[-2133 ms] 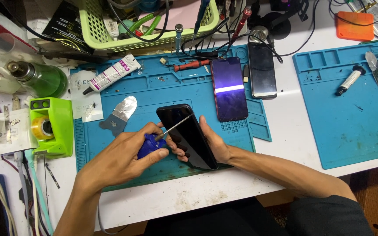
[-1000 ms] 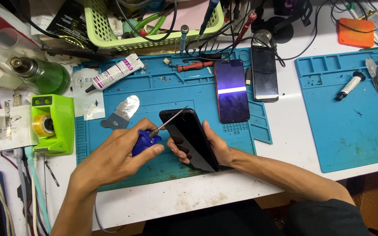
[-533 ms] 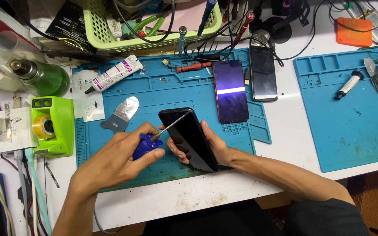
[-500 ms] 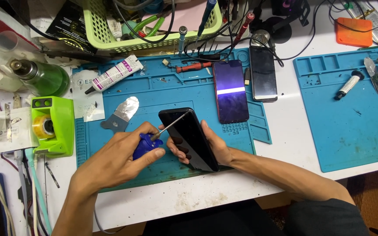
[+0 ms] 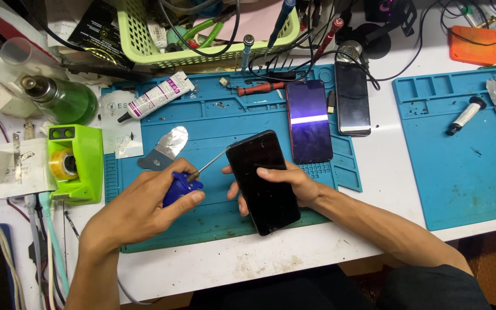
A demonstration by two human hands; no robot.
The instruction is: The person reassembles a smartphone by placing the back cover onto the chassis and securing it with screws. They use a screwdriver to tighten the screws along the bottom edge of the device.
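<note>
Blue silicone mat [image 5: 213, 115] on the white table [image 5: 386, 143], where I see the left hand [image 5: 144, 206] with its fingers closed around a blue-handled screwdriver [image 5: 182, 186], the thin shaft tip meeting the upper left corner of a dark phone [image 5: 262, 181]. Right hand [image 5: 285, 181] grips the phone, tilted above the mat's near edge. Just beyond lie a lit phone [image 5: 308, 120] and a dark second handset [image 5: 352, 97]; a metal pry tool [image 5: 165, 148] rests beside the left hand.

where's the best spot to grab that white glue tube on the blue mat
Grip the glue tube across its flat white body, coming from above. It lies on its side on the mat, black nozzle pointing lower left, with both long edges open; the nozzle end is too thin to hold.
</note>
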